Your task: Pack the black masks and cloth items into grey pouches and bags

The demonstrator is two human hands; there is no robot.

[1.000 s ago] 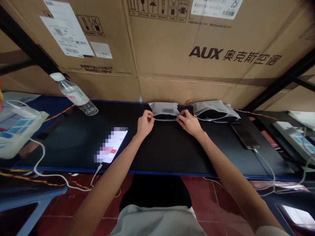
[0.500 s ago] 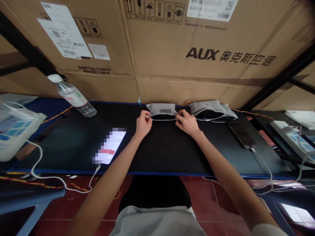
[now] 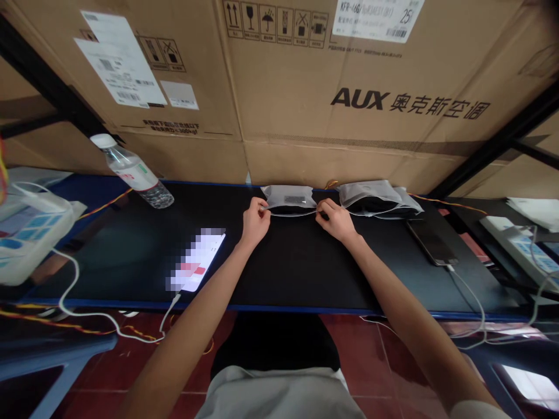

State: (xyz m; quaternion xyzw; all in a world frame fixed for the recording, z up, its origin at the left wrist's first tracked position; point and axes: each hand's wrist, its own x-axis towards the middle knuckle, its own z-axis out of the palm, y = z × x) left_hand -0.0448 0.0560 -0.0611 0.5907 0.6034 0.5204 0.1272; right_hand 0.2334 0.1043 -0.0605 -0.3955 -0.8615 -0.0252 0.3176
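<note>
A frosted plastic pouch (image 3: pixel 290 196) with a small dark label and something black inside lies near the back of the black table (image 3: pixel 301 267). My left hand (image 3: pixel 255 221) pinches the left end of its near edge. At the right end of that edge, my right hand (image 3: pixel 335 220) pinches the corner with thumb and fingers. Just to the right of my right hand lie more frosted pouches (image 3: pixel 371 195), overlapping, with black contents showing.
A water bottle (image 3: pixel 135 173) leans at the back left, near a lit phone (image 3: pixel 198 262) on a cable. A dark phone (image 3: pixel 432 241) is plugged in at the right. Large cardboard boxes (image 3: pixel 292 110) stand behind. Power strips (image 3: pixel 35 227) sit at the far left.
My right hand has shifted very slightly right, its fingers closer together on the pouch's corner. My left hand keeps its pinch, and the whole view has moved a little.
</note>
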